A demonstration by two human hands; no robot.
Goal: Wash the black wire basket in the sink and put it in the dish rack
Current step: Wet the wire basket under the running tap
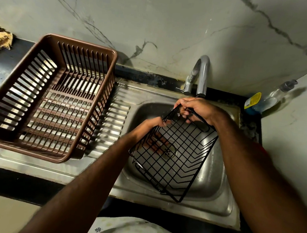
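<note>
The black wire basket (172, 154) hangs tilted over the steel sink (212, 177), its far end raised under the tap. My right hand (196, 109) grips the basket's upper rim just below the spout. My left hand (148, 126) holds the basket's left side, with fingers reaching under the wire grid. The brown plastic dish rack (46, 98) stands on the drainboard to the left, with nothing in it.
A chrome tap (201, 76) curves over the back of the sink. A soap bottle (266, 98) lies at the back right corner. A patterned cloth (0, 38) sits at the far left on the dark counter. The marble wall rises behind.
</note>
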